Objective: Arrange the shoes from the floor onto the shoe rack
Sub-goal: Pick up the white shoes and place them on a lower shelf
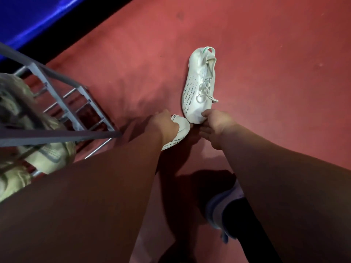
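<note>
Two white perforated sneakers lie on the red floor. One sneaker [199, 86] lies full length, heel away from me, laces loose. My right hand [216, 123] pinches its toe end. The second white sneaker [180, 132] lies mostly under my left hand [163, 126], which grips it from above; only its toe and part of its side show. The grey metal shoe rack [62, 103] stands at the left, with beige shoes [47, 154] on its shelves.
A blue surface [38, 18] runs along the top left behind the rack. My foot in a grey and blue shoe [218, 207] stands at the lower right. Red floor [275, 63] stretches to the right and beyond the sneakers.
</note>
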Motion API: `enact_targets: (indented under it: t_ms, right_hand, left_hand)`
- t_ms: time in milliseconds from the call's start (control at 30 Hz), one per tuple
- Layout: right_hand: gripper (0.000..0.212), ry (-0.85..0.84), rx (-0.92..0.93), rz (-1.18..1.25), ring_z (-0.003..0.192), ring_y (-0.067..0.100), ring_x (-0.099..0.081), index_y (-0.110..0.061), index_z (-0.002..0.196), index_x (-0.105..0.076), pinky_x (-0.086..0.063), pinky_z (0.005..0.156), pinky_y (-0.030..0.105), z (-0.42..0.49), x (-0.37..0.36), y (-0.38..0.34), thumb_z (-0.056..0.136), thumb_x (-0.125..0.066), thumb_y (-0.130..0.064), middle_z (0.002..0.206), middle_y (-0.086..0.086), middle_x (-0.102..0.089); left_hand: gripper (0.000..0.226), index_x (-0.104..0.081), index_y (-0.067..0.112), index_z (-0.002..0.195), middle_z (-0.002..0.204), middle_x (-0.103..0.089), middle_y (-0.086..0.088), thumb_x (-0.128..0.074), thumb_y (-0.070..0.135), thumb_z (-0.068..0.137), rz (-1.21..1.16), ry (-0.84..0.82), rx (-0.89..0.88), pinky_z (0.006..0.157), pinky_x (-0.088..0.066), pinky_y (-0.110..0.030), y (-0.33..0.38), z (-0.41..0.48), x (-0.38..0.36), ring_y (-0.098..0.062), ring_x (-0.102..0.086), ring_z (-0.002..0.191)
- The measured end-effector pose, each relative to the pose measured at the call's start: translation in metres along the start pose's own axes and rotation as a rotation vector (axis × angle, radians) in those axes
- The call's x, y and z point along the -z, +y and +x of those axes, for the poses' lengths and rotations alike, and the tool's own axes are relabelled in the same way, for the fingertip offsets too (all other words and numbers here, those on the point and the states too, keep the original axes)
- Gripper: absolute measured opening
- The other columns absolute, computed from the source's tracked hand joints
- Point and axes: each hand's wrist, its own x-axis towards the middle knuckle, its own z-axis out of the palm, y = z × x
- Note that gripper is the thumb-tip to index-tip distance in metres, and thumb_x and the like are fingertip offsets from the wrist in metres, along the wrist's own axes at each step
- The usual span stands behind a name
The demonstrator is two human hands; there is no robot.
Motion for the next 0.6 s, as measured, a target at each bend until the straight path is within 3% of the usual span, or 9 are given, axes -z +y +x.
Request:
enact_targets:
  t_ms: [100, 233, 400, 500, 600]
  right_hand:
    - [0.03, -0.004, -0.041, 0.072, 0.102, 0.027, -0.068, -0.012, 0.121, -0.063, -0.058, 0.091, 0.039, 0.0, -0.001, -0.003, 0.094, -0.06, -0.024, 0.115, 0.01, -0.067]
    - [0.031, -0.037, -0.089, 0.131, 0.106, 0.027, -0.067, -0.01, 0.123, -0.061, -0.055, 0.086, 0.038, 0.001, -0.002, -0.002, 0.096, -0.058, -0.023, 0.118, 0.013, -0.066]
    - [0.026, -0.064, -0.112, 0.177, 0.092, 0.027, -0.067, -0.007, 0.114, -0.064, -0.059, 0.069, 0.033, 0.006, -0.006, 0.001, 0.093, -0.063, -0.023, 0.106, 0.013, -0.065]
    - [0.014, -0.09, -0.131, 0.197, 0.076, 0.025, -0.061, -0.008, 0.094, -0.06, -0.057, 0.066, 0.032, 0.006, -0.006, 0.001, 0.094, -0.065, -0.021, 0.086, 0.011, -0.061]
    - [0.019, -0.106, -0.151, 0.237, 0.066, 0.019, -0.056, -0.009, 0.085, -0.057, -0.055, 0.062, 0.03, 0.006, -0.005, -0.001, 0.094, -0.068, -0.022, 0.069, 0.008, -0.058]
  left_hand:
    - [0.048, -0.05, 0.01, 0.133, 0.14, -0.053, -0.017, -0.06, 0.024, 0.088, 0.037, -0.004, 0.018, 0.107, -0.041, -0.037, 0.0, 0.004, -0.006, -0.036, -0.049, 0.129]
    - [0.048, -0.047, 0.02, 0.135, 0.145, -0.049, -0.006, -0.055, 0.029, 0.088, 0.126, 0.005, 0.057, 0.107, -0.037, -0.042, -0.003, 0.006, -0.009, -0.035, -0.04, 0.134]
    - [0.055, -0.047, 0.024, 0.139, 0.146, -0.046, -0.005, -0.053, 0.024, 0.084, 0.16, -0.05, 0.074, 0.106, -0.038, -0.045, -0.001, 0.012, -0.005, -0.036, -0.037, 0.134]
    - [0.057, -0.05, 0.028, 0.139, 0.146, -0.043, -0.007, -0.054, 0.023, 0.083, 0.184, -0.11, 0.093, 0.107, -0.038, -0.045, 0.0, 0.011, -0.009, -0.035, -0.034, 0.135]
    - [0.06, -0.048, 0.032, 0.139, 0.144, -0.037, -0.009, -0.057, 0.024, 0.081, 0.189, -0.08, 0.111, 0.108, -0.036, -0.045, -0.004, 0.008, -0.017, -0.033, -0.031, 0.135]
